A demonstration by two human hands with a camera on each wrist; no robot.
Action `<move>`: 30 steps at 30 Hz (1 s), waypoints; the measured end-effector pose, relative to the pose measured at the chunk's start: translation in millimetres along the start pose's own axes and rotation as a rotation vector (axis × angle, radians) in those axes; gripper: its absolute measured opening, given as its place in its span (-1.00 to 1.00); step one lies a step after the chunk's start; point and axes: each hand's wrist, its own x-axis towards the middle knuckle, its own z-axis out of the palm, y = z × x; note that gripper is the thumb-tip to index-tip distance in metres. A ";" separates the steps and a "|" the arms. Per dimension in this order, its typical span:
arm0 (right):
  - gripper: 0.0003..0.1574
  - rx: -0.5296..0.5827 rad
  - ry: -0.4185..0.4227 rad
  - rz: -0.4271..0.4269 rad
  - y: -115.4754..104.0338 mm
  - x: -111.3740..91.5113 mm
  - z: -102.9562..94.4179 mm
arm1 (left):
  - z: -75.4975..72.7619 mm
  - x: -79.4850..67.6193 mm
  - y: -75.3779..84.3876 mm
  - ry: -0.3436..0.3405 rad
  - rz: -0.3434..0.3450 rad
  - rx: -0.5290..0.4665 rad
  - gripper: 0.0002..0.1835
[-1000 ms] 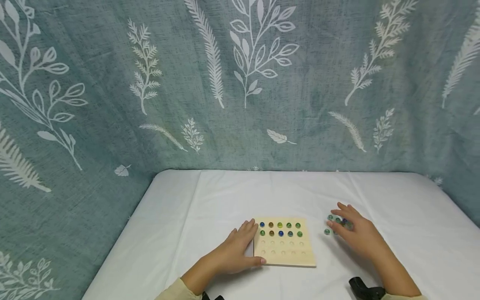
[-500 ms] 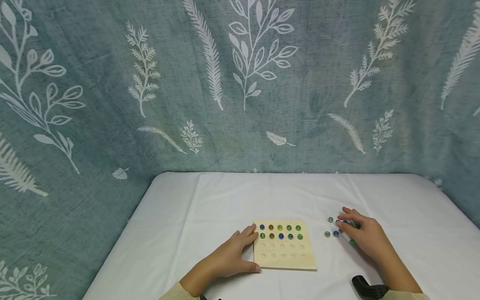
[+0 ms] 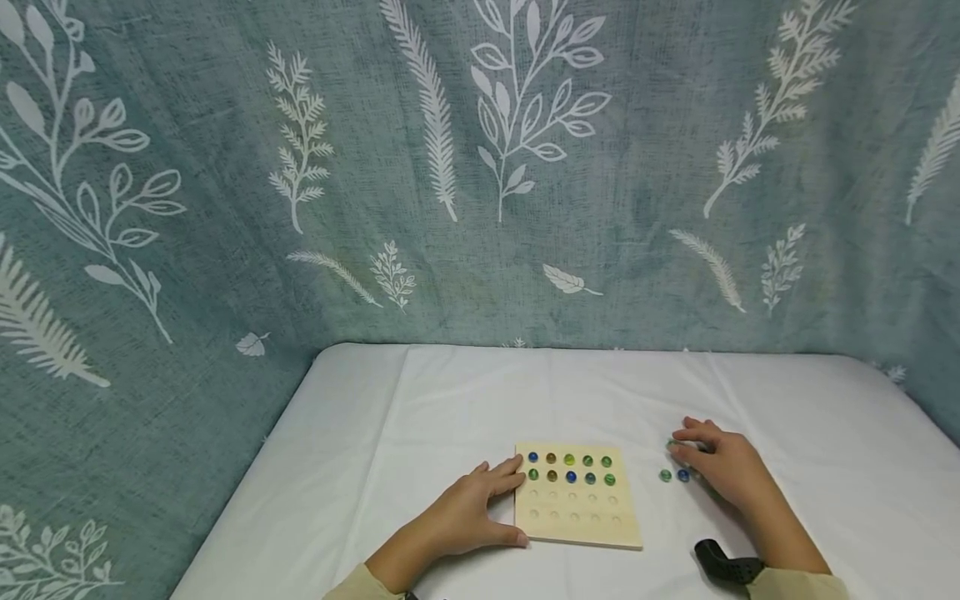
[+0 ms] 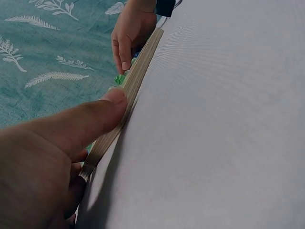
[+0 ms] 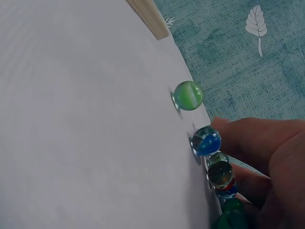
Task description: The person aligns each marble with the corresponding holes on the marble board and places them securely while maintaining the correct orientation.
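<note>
The wooden board (image 3: pixel 581 507) lies flat on the white cloth (image 3: pixel 450 400), ten seated marbles (image 3: pixel 571 477) filling its two far rows while the hollows (image 3: pixel 573 497) of the two near rows are bare. The left hand (image 3: pixel 468 512) has its fingers spread fairly straight, fingertips at the board's left edge and thumb at the near left corner, apparently steadying it. Right of the board, well apart from it, the right hand (image 3: pixel 727 467) bends over the loose marbles (image 3: pixel 665 476), thumb and fingertips drawn near each other; I cannot tell whether they pinch one. The step in hand looks like picking out a marble, and the next move seems to call for a light, sure pinch, since glass balls roll at a nudge, then a steady carry to a bare hollow. The right hand covers part of the loose group, so no count is safe; the right wrist view overlaps those marbles and cuts some off at its lower edge, and the left wrist view shows the board nearly edge-on, its hollows hidden
</note>
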 end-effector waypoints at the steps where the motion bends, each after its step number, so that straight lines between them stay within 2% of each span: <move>1: -0.29 0.002 0.002 0.001 -0.5 -0.8 0.0 | 0.1 0.0 0.0 0.001 0.002 0.005 -0.06; 5: -0.35 0.003 0.000 0.003 -1.7 -2.8 0.3 | 0.3 0.2 -1.2 -0.001 0.025 0.035 -0.06; 14: -0.43 -0.024 0.017 -0.018 -1.8 -1.6 1.2 | 0.6 2.1 -4.6 0.000 0.144 0.132 -0.05; 21: -0.45 -0.042 0.027 -0.010 -2.8 -1.3 2.8 | -0.8 3.1 -5.5 0.000 0.158 0.122 -0.06; 30: -0.44 -0.045 0.023 -0.010 -3.2 -3.1 3.4 | -0.4 3.7 -5.7 -0.012 0.145 0.086 -0.05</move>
